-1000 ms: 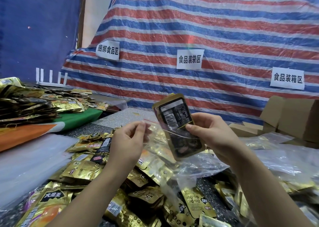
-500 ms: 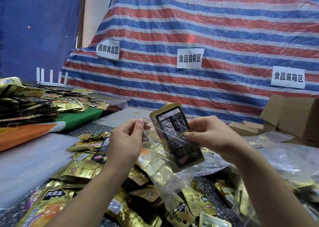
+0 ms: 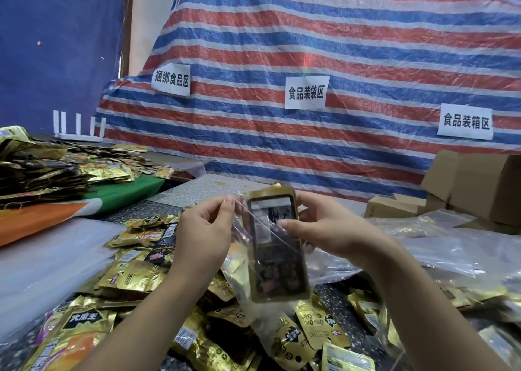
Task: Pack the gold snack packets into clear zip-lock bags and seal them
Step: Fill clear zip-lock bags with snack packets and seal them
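A gold snack packet (image 3: pixel 275 246) is being slid into the clear zip-lock bag (image 3: pixel 253 260) at centre. The bag's mouth is pinched by the left hand (image 3: pixel 204 236) at 9 o'clock; packet and bag are gripped by the right hand (image 3: pixel 324 229). Pushing it fully down, then sealing, seems next.

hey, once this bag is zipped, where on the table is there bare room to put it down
Bare speckled tabletop shows beyond the loose gold packets, beside the green cloth. A white sheet lies uncovered at left. Under both hands it is crowded with packets; clear bags cover the right.
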`<state>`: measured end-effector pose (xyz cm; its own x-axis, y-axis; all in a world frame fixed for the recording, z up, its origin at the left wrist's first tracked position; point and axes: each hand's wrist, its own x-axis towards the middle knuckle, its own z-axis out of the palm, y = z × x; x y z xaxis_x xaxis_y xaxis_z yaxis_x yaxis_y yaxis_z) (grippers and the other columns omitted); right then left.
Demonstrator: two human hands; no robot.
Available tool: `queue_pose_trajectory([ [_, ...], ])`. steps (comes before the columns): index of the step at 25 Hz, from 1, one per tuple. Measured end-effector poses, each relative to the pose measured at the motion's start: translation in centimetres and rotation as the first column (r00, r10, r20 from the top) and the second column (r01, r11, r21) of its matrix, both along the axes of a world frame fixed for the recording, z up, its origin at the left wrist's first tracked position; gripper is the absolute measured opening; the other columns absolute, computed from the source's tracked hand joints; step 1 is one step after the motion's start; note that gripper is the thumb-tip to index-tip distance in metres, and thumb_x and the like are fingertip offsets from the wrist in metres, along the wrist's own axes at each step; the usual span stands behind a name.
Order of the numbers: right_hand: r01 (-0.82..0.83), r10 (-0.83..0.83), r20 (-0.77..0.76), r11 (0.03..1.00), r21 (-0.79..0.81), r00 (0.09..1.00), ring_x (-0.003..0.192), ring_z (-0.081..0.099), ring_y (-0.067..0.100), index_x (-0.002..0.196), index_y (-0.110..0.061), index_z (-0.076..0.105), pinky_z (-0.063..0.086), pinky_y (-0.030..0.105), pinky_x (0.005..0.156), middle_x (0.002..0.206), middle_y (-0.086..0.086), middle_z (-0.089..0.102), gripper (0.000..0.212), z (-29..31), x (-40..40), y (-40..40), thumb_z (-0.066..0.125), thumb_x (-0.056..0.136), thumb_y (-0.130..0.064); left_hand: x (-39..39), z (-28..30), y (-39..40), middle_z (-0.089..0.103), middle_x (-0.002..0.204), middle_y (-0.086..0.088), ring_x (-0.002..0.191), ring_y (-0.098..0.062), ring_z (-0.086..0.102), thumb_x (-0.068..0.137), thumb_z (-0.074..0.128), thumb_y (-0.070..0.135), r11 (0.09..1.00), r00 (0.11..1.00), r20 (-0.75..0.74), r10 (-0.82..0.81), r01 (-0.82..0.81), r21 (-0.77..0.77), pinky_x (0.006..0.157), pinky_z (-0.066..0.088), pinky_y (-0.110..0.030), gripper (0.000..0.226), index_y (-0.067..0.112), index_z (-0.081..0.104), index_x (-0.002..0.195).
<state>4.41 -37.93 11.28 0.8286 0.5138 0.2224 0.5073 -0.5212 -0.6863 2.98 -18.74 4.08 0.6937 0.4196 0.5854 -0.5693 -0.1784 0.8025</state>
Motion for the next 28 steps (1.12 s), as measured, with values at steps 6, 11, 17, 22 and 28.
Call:
queue_pose_trajectory([
  [6,-0.068,0.072,0.057,0.995,-0.075,0.996,0.092,0.069,0.019,0.118,-0.027,0.061,0.056,0.039,0.076,0.104,0.001,0.073,0.022,0.0,0.0,-0.1,0.06,0.098,-0.018,0.1,-0.1,-0.1,0.072,0.068,0.003,0.053,-0.003,0.059,0.1,0.054,0.028,1.0,1.0,-0.006,-0.003,0.003,0.023,0.049,0.048,-0.021,0.032,0.03,0.074,0.075],
  [11,-0.121,0.131,0.055,0.98,-0.158,0.99,0.108,0.067,0.016,0.121,-0.02,0.063,0.053,0.046,0.097,0.113,-0.001,0.072,0.024,0.5,-0.3,-0.6,0.06,0.098,-0.013,-0.3,0.0,-0.7,0.073,0.07,0.008,0.058,0.001,0.062,0.098,0.057,0.025,0.995,0.997,-0.02,-0.069,0.07,0.065,0.055,0.047,-0.015,0.031,0.033,0.076,0.075],
  [17,-0.082,0.118,0.131,0.964,-0.254,0.984,0.101,0.068,0.008,0.118,-0.025,0.065,0.053,0.043,0.096,0.108,-0.009,0.074,0.021,0.5,-0.3,-0.8,0.062,0.098,-0.021,-0.8,0.2,-1.1,0.076,0.083,0.003,0.074,-0.011,0.071,0.097,0.056,0.029,0.982,0.985,-0.027,-0.169,0.17,0.077,0.066,0.057,-0.027,0.024,0.035,0.077,0.086],
  [22,-0.03,0.064,0.16,0.978,-0.204,0.985,0.09,0.07,0.009,0.11,-0.025,0.07,0.056,0.044,0.089,0.097,-0.008,0.076,0.017,0.7,-0.1,-1.2,0.065,0.094,-0.022,-0.9,0.4,-1.2,0.076,0.08,0.004,0.068,-0.006,0.07,0.099,0.054,0.021,0.987,0.987,-0.004,-0.158,0.158,-0.019,0.056,0.051,-0.013,0.033,0.034,0.078,0.08],
  [28,-0.057,0.085,0.128,0.977,-0.207,0.988,0.095,0.071,0.016,0.109,-0.021,0.07,0.054,0.047,0.091,0.1,-0.003,0.076,0.016,0.8,-0.4,-1.2,0.064,0.094,-0.018,-1.0,0.4,-1.4,0.076,0.078,0.001,0.068,-0.013,0.072,0.099,0.053,0.022,0.984,0.984,-0.01,-0.177,0.177,-0.012,0.058,0.055,-0.019,0.032,0.025,0.077,0.079],
])
